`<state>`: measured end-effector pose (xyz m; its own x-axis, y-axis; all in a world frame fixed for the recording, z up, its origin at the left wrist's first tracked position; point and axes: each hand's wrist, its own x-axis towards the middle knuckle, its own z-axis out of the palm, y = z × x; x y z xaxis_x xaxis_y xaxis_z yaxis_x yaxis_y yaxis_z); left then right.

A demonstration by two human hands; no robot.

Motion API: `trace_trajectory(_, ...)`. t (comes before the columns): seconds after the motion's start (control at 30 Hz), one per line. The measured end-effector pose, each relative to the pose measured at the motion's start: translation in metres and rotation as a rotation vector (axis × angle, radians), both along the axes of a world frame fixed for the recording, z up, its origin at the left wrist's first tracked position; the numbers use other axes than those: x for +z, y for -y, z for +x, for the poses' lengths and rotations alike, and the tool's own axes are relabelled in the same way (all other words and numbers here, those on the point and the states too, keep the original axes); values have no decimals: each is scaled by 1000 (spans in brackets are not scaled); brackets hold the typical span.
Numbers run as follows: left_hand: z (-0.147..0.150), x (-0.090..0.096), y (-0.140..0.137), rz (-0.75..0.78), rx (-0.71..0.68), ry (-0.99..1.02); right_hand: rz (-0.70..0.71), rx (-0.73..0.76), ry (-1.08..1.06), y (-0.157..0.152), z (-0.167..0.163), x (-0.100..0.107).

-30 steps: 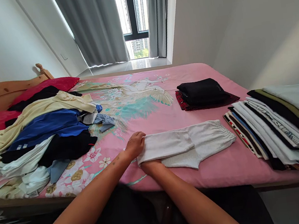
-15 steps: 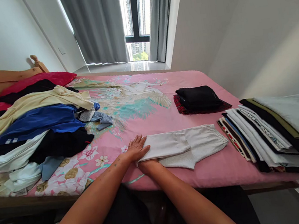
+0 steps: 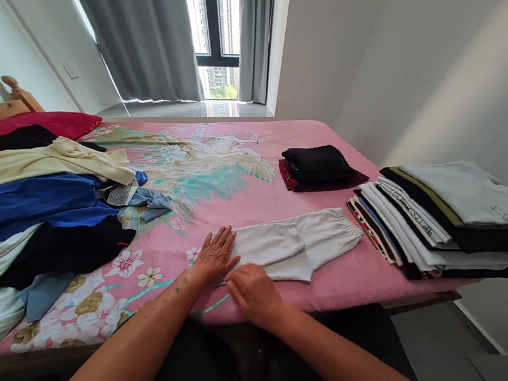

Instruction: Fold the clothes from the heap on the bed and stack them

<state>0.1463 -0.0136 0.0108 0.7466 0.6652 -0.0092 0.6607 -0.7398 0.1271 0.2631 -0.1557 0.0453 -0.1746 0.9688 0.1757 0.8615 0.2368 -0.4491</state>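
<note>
Light grey sweatpants (image 3: pixel 274 247) lie folded lengthwise on the bed (image 3: pixel 220 217), with the gathered waistband towards the right. Flat on their left end rests my left hand (image 3: pixel 216 256), fingers stretched out and the thumb apart. Just in front of it, at the lower left edge of the sweatpants, my right hand (image 3: pixel 255 294) has its fingers curled in. Its fingertips are hidden, so I cannot make out whether fabric is between them.
Unfolded clothes (image 3: pixel 39 208) are heaped on the left, near a red pillow (image 3: pixel 60 122). A tall stack of folded clothes (image 3: pixel 429 222) stands at the right edge. A folded black garment (image 3: pixel 319 165) lies on red plaid cloth (image 3: pixel 287 176) farther back.
My right hand has come out from under the left end of the sweatpants and its fingers are now curled. My left hand stays flat there. The view has shifted to the right.
</note>
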Motion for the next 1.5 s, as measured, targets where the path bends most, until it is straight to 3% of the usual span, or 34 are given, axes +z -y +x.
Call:
trace_trajectory(0.1,1,-4,3,-42,-18,-18,52,-141,61,-30,38,1)
trace_trajectory(0.23,0,-9,3,-64,-3,-37,-203,-262,250,-60,98,-23)
trace_trajectory(0.3,0,-9,3,-61,0,-33,-252,-374,267,-63,126,-36)
trace_trajectory(0.47,1,-7,2,-76,-4,-24,-122,-729,62,-44,174,-46)
trace_trajectory(0.7,12,7,18,-53,12,31,-287,-758,-28,-48,185,-31)
trace_trajectory(0.8,27,19,47,-9,-145,212,-321,-731,-59,-60,181,-28)
trace_trajectory(0.9,52,28,86,-77,-310,356,-327,-696,-113,-69,179,-28)
trace_trajectory(1.0,83,25,120,-181,-445,405,-297,-652,-179,-73,181,-27)
trace_trajectory(1.07,104,17,134,-205,-464,391,-260,-626,-226,-73,182,-25)
trace_trajectory(1.17,129,-1,138,-183,-357,354,-193,-611,-288,-75,180,-19)
trace_trajectory(1.27,138,-13,123,-136,-190,365,-136,-615,-341,-76,178,-13)
trace_trajectory(1.5,81,-31,42,-28,197,382,-111,-635,-421,-70,175,-24)
